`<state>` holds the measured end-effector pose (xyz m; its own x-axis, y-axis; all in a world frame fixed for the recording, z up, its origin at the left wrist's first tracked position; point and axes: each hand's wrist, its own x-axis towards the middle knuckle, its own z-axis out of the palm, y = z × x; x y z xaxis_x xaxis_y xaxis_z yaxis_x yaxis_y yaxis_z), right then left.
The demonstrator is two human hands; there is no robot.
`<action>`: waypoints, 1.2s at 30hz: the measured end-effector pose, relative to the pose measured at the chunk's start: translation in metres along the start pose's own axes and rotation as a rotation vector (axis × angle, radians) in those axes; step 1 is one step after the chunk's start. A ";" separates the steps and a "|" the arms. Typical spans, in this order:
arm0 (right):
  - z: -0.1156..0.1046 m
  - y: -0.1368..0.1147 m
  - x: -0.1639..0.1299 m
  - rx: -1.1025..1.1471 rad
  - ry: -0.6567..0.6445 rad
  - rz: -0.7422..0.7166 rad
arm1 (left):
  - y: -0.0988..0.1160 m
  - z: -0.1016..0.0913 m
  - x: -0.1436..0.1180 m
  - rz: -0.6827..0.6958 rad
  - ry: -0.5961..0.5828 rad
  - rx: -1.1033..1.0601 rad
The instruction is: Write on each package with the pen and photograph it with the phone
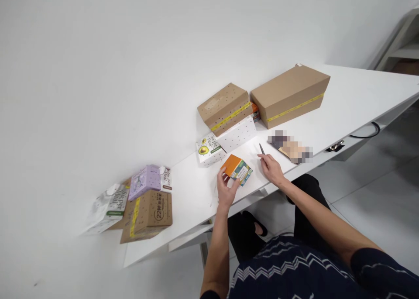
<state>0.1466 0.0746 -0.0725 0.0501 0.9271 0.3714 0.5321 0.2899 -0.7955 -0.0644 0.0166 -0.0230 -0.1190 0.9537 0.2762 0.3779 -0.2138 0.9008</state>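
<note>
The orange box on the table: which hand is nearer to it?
Left. The left hand holds the orange box at its near edge; the right hand rests apart to its right, holding a pen.

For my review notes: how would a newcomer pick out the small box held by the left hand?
On the white table, near its front edge, below the two brown cartons, the left hand holds a small box. Its orange top and teal label set it apart from the white avocado-print box behind it.
</note>
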 end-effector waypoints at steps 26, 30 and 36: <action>-0.022 -0.047 -0.003 0.356 -0.173 0.177 | 0.033 0.004 -0.005 -0.322 -0.165 -0.110; -0.027 -0.048 -0.016 0.330 -0.267 0.073 | 0.018 0.018 -0.023 0.062 -0.093 0.059; -0.028 -0.028 -0.033 0.310 -0.318 0.050 | -0.008 0.031 -0.039 0.321 0.011 0.323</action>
<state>0.1533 0.0291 -0.0492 -0.2185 0.9548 0.2014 0.2550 0.2551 -0.9327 -0.0345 -0.0122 -0.0514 0.0414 0.8473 0.5295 0.6643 -0.4191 0.6189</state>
